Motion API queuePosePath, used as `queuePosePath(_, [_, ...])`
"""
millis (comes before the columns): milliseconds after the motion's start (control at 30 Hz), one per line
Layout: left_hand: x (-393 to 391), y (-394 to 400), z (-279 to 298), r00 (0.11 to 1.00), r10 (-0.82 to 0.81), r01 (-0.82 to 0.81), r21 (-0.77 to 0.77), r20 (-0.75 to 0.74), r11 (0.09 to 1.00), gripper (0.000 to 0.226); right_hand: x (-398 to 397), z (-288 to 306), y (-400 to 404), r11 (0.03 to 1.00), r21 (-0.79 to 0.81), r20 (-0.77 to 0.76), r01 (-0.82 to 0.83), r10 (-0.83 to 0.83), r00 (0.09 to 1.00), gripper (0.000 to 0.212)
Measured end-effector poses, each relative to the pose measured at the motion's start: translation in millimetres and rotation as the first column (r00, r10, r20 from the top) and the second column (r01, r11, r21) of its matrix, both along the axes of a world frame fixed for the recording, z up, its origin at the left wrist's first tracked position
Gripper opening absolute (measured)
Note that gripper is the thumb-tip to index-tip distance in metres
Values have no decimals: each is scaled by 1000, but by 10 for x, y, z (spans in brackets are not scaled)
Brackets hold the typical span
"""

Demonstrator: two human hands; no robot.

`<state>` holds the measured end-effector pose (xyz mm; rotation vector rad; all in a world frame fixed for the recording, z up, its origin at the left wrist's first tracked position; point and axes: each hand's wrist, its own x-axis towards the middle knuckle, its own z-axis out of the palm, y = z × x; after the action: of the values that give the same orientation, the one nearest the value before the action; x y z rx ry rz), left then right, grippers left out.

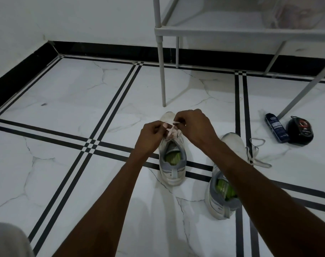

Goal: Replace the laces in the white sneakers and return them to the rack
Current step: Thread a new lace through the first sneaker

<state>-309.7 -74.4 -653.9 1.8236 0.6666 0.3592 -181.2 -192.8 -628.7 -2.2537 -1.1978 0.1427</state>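
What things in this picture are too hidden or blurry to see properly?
- Head view: middle sneaker's lace rows, covered by both hands.
- Right sneaker's middle, behind the right forearm.
- Dark bottle's label: too small.
- Bag on rack shelf: blurred, cut off at the top edge.

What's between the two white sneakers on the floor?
Head view: bare marble-patterned floor tile with black stripes lies between the centre white sneaker and the right white sneaker; the right forearm crosses above it.

white-grey sneaker [172, 164], pale pink lace [172, 131], black-striped floor [65, 112]
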Motion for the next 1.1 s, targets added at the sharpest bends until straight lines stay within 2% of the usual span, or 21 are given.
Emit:
queuePosePath(67, [-8, 5, 8, 1000, -24, 24, -16, 3, 1000, 19, -51, -105, -10, 986, 128, -70, 110, -102, 992, 5])
queuePosePath(167, [-12, -11, 48, 997, -75, 74, -89, -8, 993, 24, -133, -175, 1, 926, 302, -369, 228, -108, 923, 6])
queuePosePath(267, [-13, -7, 49, 993, -112, 107, -138, -28, 985, 19, -153, -181, 15, 907, 326, -510, 266, -69, 857, 8])
queuePosePath(367, [-15, -21, 92, 997, -43, 33, -162, -58, 986, 18, -118, -189, -14, 900, 324, -572, 293, -60, 818, 11])
queuePosePath(433, [-17, 11, 158, 991, 68, -91, -204, -115, 975, 21, -94, -197, -45, 889, 314, -635, 335, -66, 770, 14])
queuePosePath(500, [-56, 86, 198, 955, 263, -292, -282, -135, 914, 25, -91, -208, -69, 886, 302, -698, 351, -45, 715, 14])
queuePosePath(533, [-92, 134, 206, 919, 372, -393, -313, -128, 864, 28, -97, -218, -73, 890, 298, -716, 345, -30, 697, 15])
queuePosePath(600, [-198, 233, 181, 794, 596, -599, -315, -120, 736, 39, -117, -227, -71, 897, 294, -734, 329, -8, 679, 16])
queuePosePath(667, [-293, 306, 114, 683, 719, -731, -141, -132, 668, 43, -131, -228, -56, 902, 295, -749, 316, 13, 663, 17])
queuePosePath(733, [-343, 309, 37, 624, 757, -753, 109, -193, 649, 35, -143, -218, -53, 910, 294, -761, 293, 37, 648, 18])
queuePosePath(767, [-348, 266, 35, 604, 767, -747, 183, -218, 640, 34, -153, -212, -44, 910, 299, -768, 287, 51, 638, 18])
queuePosePath(800, [-342, 208, 34, 601, 772, -739, 226, -205, 635, 34, -162, -220, -32, 910, 301, -776, 286, 58, 628, 18])
queuePosePath(867, [-295, 87, -4, 674, 724, -689, 231, -145, 687, 32, -173, -233, 5, 911, 297, -782, 285, 61, 621, 17])
queuePosePath(900, [-265, 10, -20, 737, 660, -638, 172, -149, 751, 35, -183, -238, 33, 912, 298, -781, 281, 63, 621, 16])
queuePosePath(967, [-181, -153, 47, 836, 502, -524, -57, -221, 850, 43, -205, -241, 81, 906, 315, -781, 282, 78, 620, 17])
queuePosePath(1033, [-77, -225, 142, 867, 402, -486, -317, -294, 815, 45, -221, -230, 97, 894, 338, -785, 294, 95, 613, 21])
queuePosePath(1100, [-16, -218, 168, 879, 369, -473, -459, -303, 752, 42, -211, -219, 92, 894, 345, -788, 285, 112, 605, 21])
